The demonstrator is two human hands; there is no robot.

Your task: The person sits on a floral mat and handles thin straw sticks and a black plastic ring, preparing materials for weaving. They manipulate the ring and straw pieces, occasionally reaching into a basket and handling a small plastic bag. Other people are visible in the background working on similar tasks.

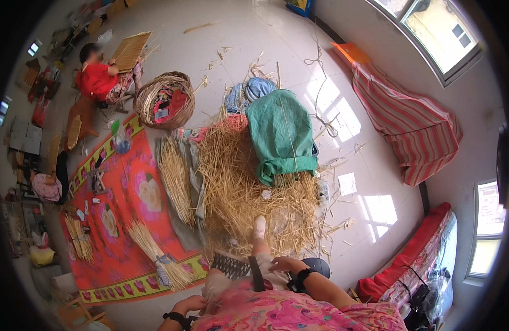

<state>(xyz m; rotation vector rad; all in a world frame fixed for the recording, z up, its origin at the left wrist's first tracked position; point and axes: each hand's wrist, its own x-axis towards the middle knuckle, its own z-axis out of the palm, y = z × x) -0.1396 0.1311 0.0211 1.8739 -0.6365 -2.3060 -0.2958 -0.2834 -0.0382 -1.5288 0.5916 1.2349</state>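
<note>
My right hand (283, 265) lies on my thigh with a black band on its wrist, fingers spread and holding nothing. My left hand (192, 303), also with a black wrist band, is curled beside my knee at the lower edge; its grip is blurred. A dark woven piece (230, 266) lies by my leg between the two hands. My foot (259, 226) reaches into a big pile of loose straw (238, 187). A green cloth sack (279, 132) rests on the far side of the pile.
A red flowered mat (127, 209) on the left carries straw bundles (174, 176), one tied bundle (155, 254). A round woven basket (165, 99) stands beyond. Another person in red (94, 77) sits at the far left with a woven panel (130, 51). Striped cloth (414, 127) lies at right.
</note>
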